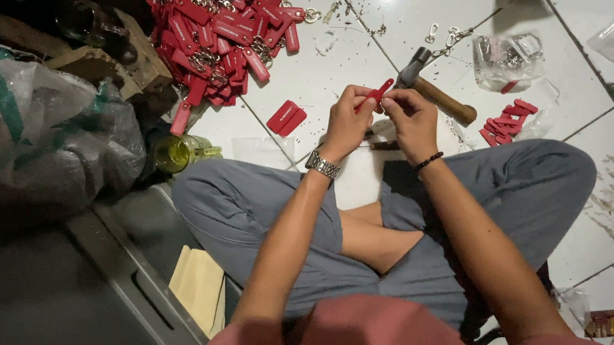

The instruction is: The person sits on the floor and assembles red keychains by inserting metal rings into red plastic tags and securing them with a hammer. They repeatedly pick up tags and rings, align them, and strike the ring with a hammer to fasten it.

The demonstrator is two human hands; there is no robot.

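Note:
I sit cross-legged on a white tiled floor. My left hand (346,120), with a metal watch on its wrist, and my right hand (409,121), with a dark bead bracelet, meet in front of my knees. Both pinch one small red tag (382,92), which sticks up between the fingertips. Just beyond my right hand lies a hammer (436,93) with a wooden handle. A pair of red tags (286,117) lies on the floor left of my left hand.
A big heap of red tags with metal rings (220,28) fills the far left. A few more red tags (508,120) and a clear bag of metal rings (506,57) lie at the right. A yellow-green bottle (179,152), a grey sack (36,134) and a grey tray (136,268) sit at my left.

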